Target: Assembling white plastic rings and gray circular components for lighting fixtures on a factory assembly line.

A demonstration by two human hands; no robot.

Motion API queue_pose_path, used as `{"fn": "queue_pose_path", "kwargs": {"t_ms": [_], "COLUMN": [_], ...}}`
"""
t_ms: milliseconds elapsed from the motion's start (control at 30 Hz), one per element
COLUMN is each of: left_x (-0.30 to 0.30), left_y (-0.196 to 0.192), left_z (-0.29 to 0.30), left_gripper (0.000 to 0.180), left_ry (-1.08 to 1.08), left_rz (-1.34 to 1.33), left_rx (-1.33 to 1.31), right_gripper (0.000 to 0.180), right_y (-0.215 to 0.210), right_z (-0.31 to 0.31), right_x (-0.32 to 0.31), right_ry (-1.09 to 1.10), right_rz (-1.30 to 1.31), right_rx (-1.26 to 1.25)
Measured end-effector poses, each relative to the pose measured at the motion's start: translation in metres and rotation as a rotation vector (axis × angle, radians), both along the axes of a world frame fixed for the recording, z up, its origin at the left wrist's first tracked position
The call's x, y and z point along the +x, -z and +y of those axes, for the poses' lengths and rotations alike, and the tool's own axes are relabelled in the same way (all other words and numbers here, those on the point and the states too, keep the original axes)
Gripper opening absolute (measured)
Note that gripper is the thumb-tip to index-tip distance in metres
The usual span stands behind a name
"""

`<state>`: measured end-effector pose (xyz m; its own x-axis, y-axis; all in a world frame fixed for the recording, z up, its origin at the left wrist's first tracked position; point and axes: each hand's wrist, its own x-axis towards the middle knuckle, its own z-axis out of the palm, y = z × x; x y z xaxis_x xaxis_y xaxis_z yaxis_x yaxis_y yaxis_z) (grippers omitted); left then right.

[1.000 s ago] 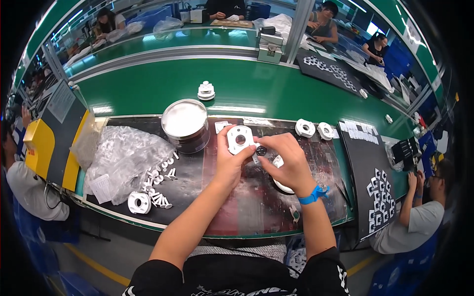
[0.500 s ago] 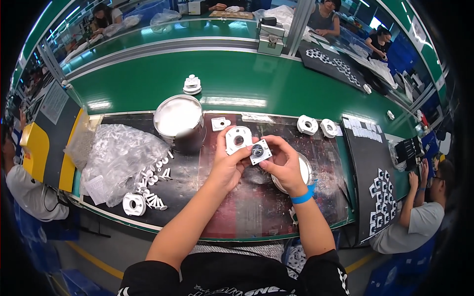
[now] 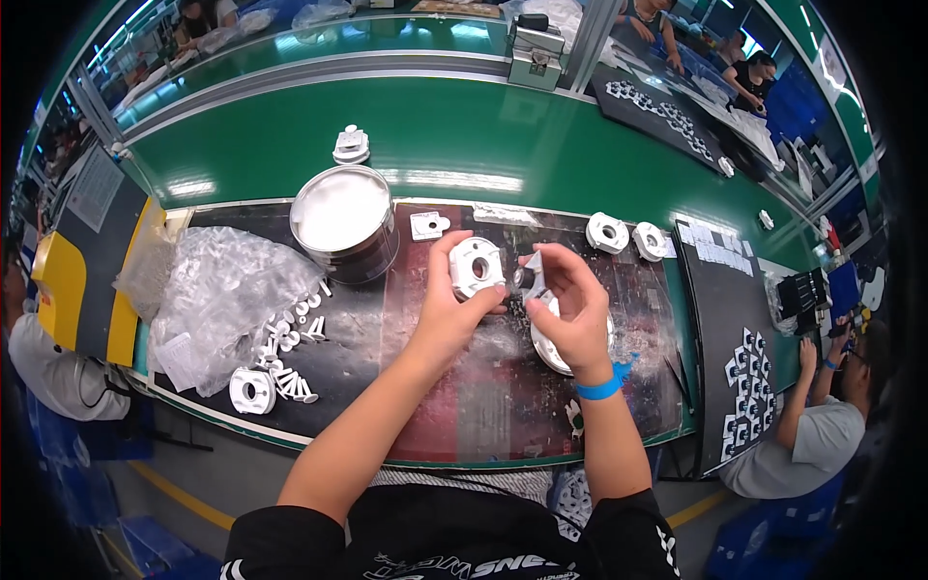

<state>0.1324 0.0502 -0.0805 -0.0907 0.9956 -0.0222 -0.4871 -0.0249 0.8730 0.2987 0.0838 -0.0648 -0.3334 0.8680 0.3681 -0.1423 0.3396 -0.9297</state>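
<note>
My left hand [image 3: 447,311] grips a white plastic ring-shaped housing [image 3: 466,277] with a round hole through its middle, thumb along its lower edge. Just to the right, my right hand [image 3: 578,324] pinches a small white square plate with a black lens [image 3: 527,278] on it. The plate is turned edge-on, its lens toward the housing; a narrow gap separates the two. Below my right hand lies a round white-topped container [image 3: 551,356], partly covered by the hand. A blue band [image 3: 599,389] circles my right wrist.
At left stand a tub [image 3: 372,253] with a white top and a clear bag of white parts [image 3: 232,300], with loose white pegs [image 3: 292,385] beside it. White housings [image 3: 607,232] lie at the back right. A black board [image 3: 710,319] carries lens plates near a co-worker [image 3: 817,425].
My hands have moved apart slightly. The lens plate has turned from facing up to edge-on, and the housing has tilted in my left hand. The view has shifted slightly.
</note>
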Motion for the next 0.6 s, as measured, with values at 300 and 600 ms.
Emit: {"fn": "queue_pose_path", "kwargs": {"t_ms": [300,600], "left_x": [0.005,0.01], "left_y": [0.007,0.006], "left_z": [-0.005,-0.005], "left_gripper": [0.061,0.049], "left_ry": [0.094,0.06], "left_rz": [0.424,0.353], "left_rx": [0.273,0.131], "right_gripper": [0.051,0.065], "right_y": [-0.023,-0.016], "right_z": [-0.001,-0.002], "right_x": [0.008,0.006], "right_ry": [0.107,0.128], "right_rz": [-0.516,-0.436], "right_rx": [0.561,0.346]}}
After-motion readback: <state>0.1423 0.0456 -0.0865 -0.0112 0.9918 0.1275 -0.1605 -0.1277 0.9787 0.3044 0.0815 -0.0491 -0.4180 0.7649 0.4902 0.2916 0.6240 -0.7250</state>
